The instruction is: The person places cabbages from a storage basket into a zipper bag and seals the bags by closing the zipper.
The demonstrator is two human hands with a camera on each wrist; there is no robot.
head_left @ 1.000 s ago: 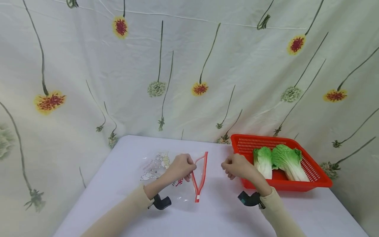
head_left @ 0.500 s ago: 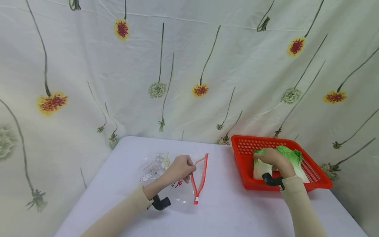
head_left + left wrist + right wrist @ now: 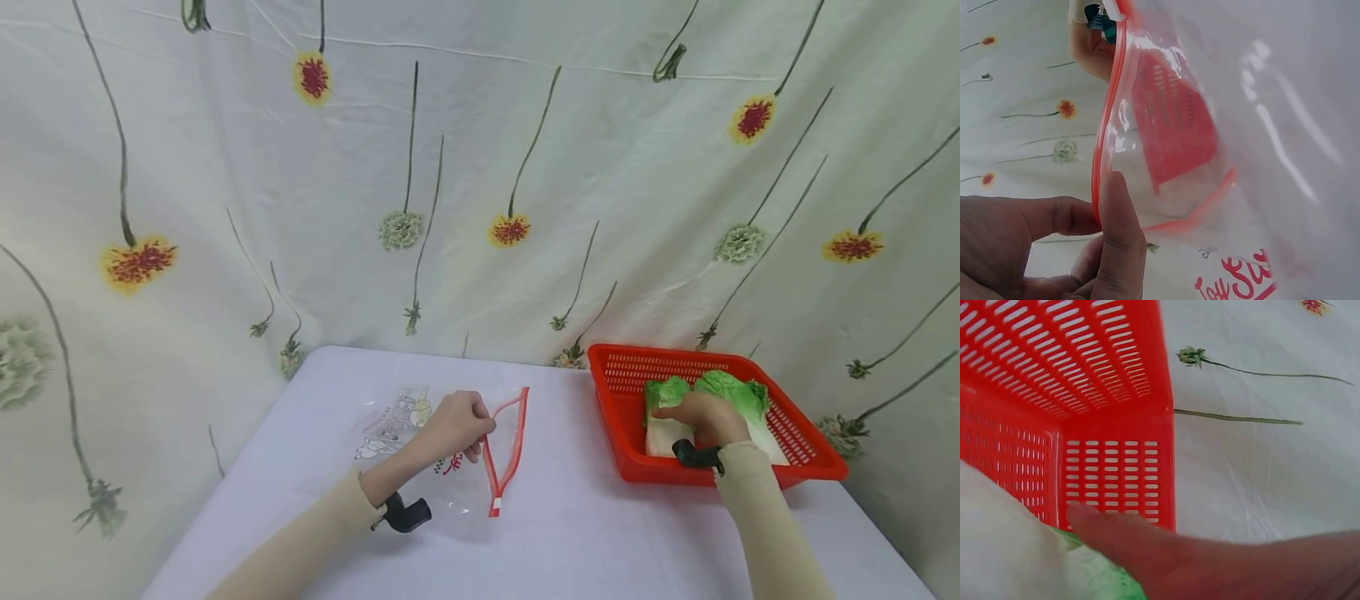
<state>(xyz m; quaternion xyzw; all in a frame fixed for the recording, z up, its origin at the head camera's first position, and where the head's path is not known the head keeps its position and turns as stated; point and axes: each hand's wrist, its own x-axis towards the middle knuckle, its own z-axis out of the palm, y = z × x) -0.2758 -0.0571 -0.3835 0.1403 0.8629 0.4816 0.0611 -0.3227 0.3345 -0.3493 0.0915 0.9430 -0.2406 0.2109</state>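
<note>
My left hand (image 3: 459, 423) pinches the red zip edge of a clear zip bag (image 3: 457, 479) between thumb and fingers. In the left wrist view the bag's mouth gapes, one red strip (image 3: 1110, 106) arching away from the other. Cartoon figures and red lettering are printed on the bag. My right hand (image 3: 708, 414) is down in the red basket (image 3: 626, 450), at the left napa cabbage (image 3: 663, 437). Its thumb (image 3: 1122, 540) reaches across the leafy part in the right wrist view; the other fingers are hidden, so I cannot tell how they lie.
A second napa cabbage (image 3: 761, 429) lies in the basket, to the right of my right hand and partly covered by it. The basket stands at the right of the white table (image 3: 570, 533). A flower-printed cloth (image 3: 465, 283) hangs behind.
My right hand has gone from beside the basket to the left napa cabbage inside it, then shifted slightly there. My left hand keeps its pinch on the zip bag and stays in place.
</note>
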